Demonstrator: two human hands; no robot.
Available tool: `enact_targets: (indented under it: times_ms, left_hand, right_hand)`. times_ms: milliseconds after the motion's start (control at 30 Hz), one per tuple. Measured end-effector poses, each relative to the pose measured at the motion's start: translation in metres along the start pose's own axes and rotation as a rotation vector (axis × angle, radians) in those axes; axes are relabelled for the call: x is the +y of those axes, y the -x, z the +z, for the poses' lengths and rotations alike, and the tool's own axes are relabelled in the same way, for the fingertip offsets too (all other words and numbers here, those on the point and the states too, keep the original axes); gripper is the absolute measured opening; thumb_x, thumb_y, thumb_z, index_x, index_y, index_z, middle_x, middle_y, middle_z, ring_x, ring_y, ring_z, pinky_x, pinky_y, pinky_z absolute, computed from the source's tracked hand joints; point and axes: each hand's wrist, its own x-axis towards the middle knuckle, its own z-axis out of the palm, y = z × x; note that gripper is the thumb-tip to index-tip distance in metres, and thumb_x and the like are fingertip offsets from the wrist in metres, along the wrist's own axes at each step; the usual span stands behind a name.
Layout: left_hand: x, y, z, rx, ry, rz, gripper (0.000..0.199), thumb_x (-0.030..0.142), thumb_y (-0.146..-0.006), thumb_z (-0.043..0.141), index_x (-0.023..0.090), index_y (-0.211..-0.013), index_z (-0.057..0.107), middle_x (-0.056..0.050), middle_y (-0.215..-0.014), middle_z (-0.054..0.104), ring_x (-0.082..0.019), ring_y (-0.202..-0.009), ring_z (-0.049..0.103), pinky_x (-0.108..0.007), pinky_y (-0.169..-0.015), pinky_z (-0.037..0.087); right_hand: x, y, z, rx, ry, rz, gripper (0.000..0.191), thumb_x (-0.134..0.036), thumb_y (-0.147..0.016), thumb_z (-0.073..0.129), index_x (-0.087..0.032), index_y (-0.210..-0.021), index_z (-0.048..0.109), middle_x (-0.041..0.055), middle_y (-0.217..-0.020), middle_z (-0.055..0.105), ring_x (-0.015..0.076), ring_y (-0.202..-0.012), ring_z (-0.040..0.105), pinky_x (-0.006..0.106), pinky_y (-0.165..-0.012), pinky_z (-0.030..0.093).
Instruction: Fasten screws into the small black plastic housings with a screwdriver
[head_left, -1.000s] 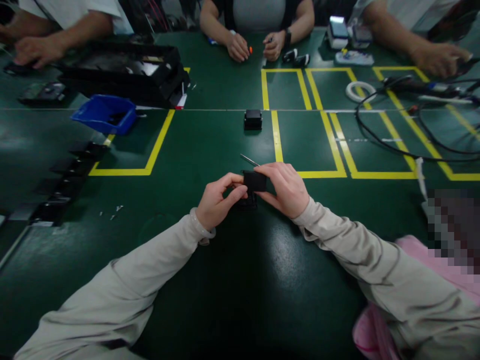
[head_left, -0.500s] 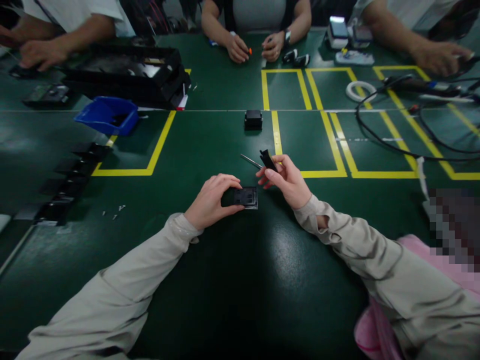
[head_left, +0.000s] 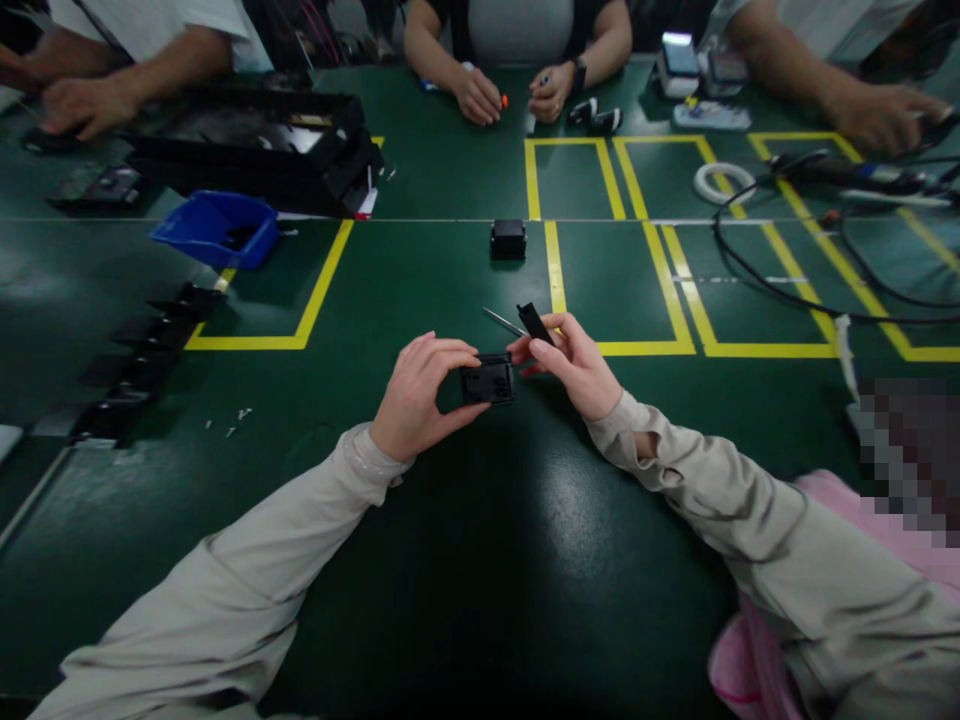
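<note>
My left hand point(head_left: 426, 393) grips a flat black plastic housing point(head_left: 487, 381) between thumb and fingers, its recessed side facing me. Close by on the right, my right hand point(head_left: 570, 362) is closed on a narrow black plastic strip point(head_left: 534, 323) that slants up from the fingers. A thin metal shaft point(head_left: 503, 320), perhaps a screwdriver's, also sticks out of that hand to the left; its other end is hidden. Beyond both hands a small black box-shaped part point(head_left: 508, 239) rests on the green table.
Several small screws point(head_left: 231, 425) lie at the left, near a row of black parts point(head_left: 154, 350). Farther back are a blue bin point(head_left: 217, 228) and a large black case point(head_left: 255, 150). Cables point(head_left: 750, 290) cross the right side. Co-workers' hands point(head_left: 480, 97) rest at the far edge.
My left hand has lifted the black housing slightly and tilted it, so more of its recessed face shows. My right hand still holds the strip and the shaft, almost unmoved.
</note>
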Motion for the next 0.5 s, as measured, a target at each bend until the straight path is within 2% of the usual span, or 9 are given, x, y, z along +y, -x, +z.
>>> enact_targets:
  times_ms: [200, 500]
  left_hand:
    - [0.0010, -0.0004, -0.0006, -0.004, -0.020, -0.012, 0.038, 0.036, -0.084, 0.071, 0.022, -0.115, 0.053, -0.008, -0.120, 0.067, -0.024, -0.116, 0.063, -0.049, -0.113, 0.040]
    - [0.0010, 0.0000, -0.0005, -0.010, -0.010, -0.038, 0.040, 0.038, -0.084, 0.071, 0.022, -0.116, 0.053, -0.008, -0.120, 0.068, -0.024, -0.115, 0.063, -0.050, -0.113, 0.040]
  right_hand:
    - [-0.0009, 0.0009, 0.0010, -0.057, -0.069, 0.081, 0.047, -0.056, -0.080, 0.071, -0.023, -0.101, 0.046, -0.0010, -0.090, 0.067, 0.0110, -0.075, 0.068, 0.025, -0.065, 0.058]
    - [-0.0009, 0.0003, 0.0007, -0.064, -0.079, 0.084, 0.047, -0.057, -0.080, 0.070, -0.023, -0.101, 0.044, -0.0018, -0.087, 0.067, 0.0109, -0.070, 0.070, 0.025, -0.062, 0.060]
